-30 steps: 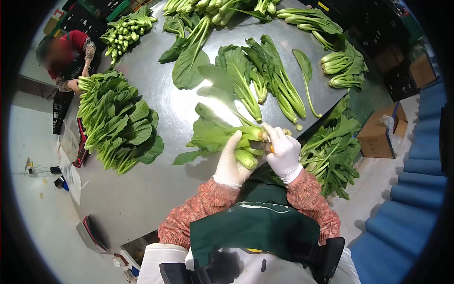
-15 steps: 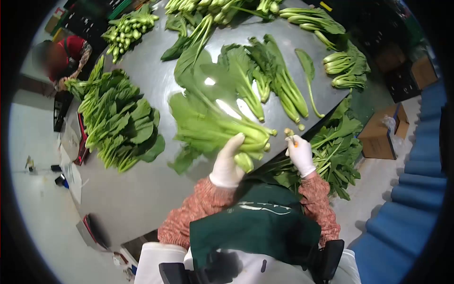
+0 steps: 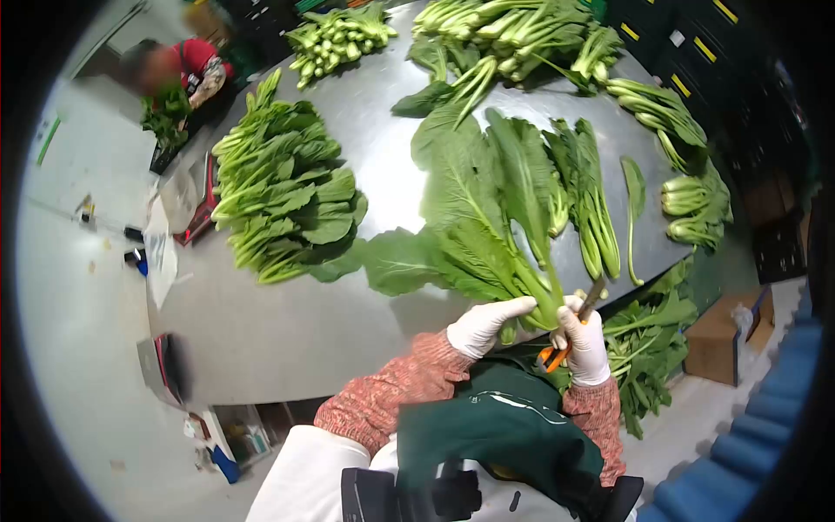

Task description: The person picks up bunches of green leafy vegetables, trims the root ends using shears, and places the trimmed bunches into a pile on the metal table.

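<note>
The gloved left hand [image 3: 490, 327] is closed around the stems of a leafy green bunch [image 3: 483, 248], near the base. The gloved right hand [image 3: 584, 346] grips an orange-handled knife [image 3: 593, 298], blade pointing up and away, beside the stem base. The bunch is above the near edge of the metal table [image 3: 270, 348]; its leaves fan outward and obstruct part of the surface. A greens pile [image 3: 291, 196] occupies the left side; stem bundles [image 3: 513, 30] line the far edge. A cardboard box [image 3: 715, 341] is at right, off the table. A co-worker [image 3: 196, 70] is at far left.
</note>
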`<state>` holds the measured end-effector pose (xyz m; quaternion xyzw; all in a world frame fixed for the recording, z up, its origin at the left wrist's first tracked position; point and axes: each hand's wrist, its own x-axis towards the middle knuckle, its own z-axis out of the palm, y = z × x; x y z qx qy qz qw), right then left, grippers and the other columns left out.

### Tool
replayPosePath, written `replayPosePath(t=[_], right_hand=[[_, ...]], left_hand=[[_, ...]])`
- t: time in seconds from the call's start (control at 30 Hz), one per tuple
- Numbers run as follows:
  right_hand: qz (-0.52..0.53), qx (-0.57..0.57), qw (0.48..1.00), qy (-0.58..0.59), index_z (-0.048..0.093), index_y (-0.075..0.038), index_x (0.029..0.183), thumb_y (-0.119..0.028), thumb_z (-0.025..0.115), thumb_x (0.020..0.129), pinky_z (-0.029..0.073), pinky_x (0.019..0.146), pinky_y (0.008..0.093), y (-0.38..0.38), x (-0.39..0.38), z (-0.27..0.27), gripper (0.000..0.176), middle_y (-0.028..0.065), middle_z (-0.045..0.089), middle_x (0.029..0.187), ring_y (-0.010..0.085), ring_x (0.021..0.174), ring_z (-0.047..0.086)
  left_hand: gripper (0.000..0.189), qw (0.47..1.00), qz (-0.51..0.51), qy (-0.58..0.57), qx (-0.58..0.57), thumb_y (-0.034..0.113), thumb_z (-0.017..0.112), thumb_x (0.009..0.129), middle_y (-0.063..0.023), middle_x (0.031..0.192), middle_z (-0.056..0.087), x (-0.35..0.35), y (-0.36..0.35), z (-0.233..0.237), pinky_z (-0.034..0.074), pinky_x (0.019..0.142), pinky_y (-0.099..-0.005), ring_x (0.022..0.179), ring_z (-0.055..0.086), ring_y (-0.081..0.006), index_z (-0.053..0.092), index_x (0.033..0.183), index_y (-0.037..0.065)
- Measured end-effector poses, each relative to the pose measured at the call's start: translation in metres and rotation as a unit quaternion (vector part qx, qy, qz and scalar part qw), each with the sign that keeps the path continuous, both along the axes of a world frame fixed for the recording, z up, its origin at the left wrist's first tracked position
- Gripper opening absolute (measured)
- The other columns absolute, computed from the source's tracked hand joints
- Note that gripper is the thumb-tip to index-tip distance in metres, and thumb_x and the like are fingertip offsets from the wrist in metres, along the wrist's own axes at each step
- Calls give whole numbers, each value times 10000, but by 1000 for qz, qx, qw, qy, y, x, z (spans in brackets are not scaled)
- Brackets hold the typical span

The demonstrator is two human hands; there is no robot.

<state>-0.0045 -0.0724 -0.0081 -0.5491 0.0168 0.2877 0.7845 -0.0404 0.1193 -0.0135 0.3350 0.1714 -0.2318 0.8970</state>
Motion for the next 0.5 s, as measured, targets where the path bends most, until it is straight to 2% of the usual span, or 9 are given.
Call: replayPosePath(t=[0.07, 0.1, 0.17, 0.3, 0.33, 0.37, 0.43, 0.47, 0.5], right_hand=[[-60, 34, 998, 15, 574, -10, 934, -182, 607, 915, 351, 454, 204, 7, -2, -1, 176, -2, 526, 658, 53, 462, 426], [-74, 50, 996, 3, 571, -20, 922, -182, 588, 924, 354, 454, 203, 7, -2, -5, 163, 2, 525, 659, 56, 463, 427], [-125, 12, 992, -1, 568, -43, 898, -178, 554, 932, 347, 451, 200, 6, -4, -17, 140, -9, 527, 664, 52, 476, 425], [-215, 17, 976, 32, 585, -38, 976, -210, 545, 940, 340, 457, 199, 6, -3, -21, 180, -29, 544, 709, 36, 500, 412], [-240, 30, 969, 55, 591, -35, 1021, -204, 538, 939, 351, 480, 201, 3, -1, -28, 195, -34, 552, 741, 31, 526, 414], [-351, 15, 931, 100, 585, -47, 1007, -212, 530, 941, 363, 498, 206, 5, 7, -34, 187, -33, 560, 759, 33, 534, 412], [-315, 219, 908, 166, 571, -51, 981, -220, 497, 952, 375, 500, 214, -54, 31, -77, 187, -28, 556, 756, 42, 513, 395], [-339, 265, 884, 184, 559, -44, 978, -289, 520, 961, 376, 492, 212, -77, 38, -89, 248, -18, 594, 787, 48, 498, 376], [-342, 250, 887, 186, 554, -11, 1096, -382, 530, 958, 376, 485, 213, -91, 41, -88, 396, 20, 651, 889, 40, 486, 357]], left_hand=[[359, 1000, 7, -27, -4, 172, 561, 935, -128, 1215, 595, -1, -8, -6, 514, 907, -356, 1073, 595, -212, 539, 1225, -38], [352, 994, 20, -52, -90, 155, 575, 929, -110, 1196, 605, 4, -17, -6, 522, 892, -344, 1052, 604, -201, 534, 1238, -10], [348, 996, 11, -56, -65, 127, 593, 919, -93, 1176, 613, 3, -19, -1, 502, 925, -336, 1064, 595, -191, 535, 1247, 26], [339, 985, 0, -122, 124, 119, 604, 912, -78, 1151, 617, 4, -22, 0, 503, 903, -329, 1057, 593, -178, 545, 1237, 39], [350, 985, 20, -147, 92, 139, 624, 902, -75, 1141, 621, 5, -26, -11, 502, 892, -317, 1024, 601, -168, 553, 1231, 42], [360, 994, 24, -103, -2, 144, 634, 896, -74, 1134, 623, 4, -26, -11, 499, 894, -308, 1013, 602, -164, 552, 1231, 42], [380, 982, 24, -8, -189, 153, 653, 884, -71, 1121, 626, -1, -18, 1, 492, 898, -291, 992, 605, -157, 550, 1233, 41], [329, 995, 50, -10, -87, 225, 676, 867, -49, 1008, 655, 0, -12, 2, 502, 789, -268, 910, 606, -120, 619, 1136, 46], [269, 992, 17, -18, 124, 288, 670, 865, -31, 865, 666, -1, 3, 22, 468, 627, -235, 782, 608, -94, 680, 1000, 57]])
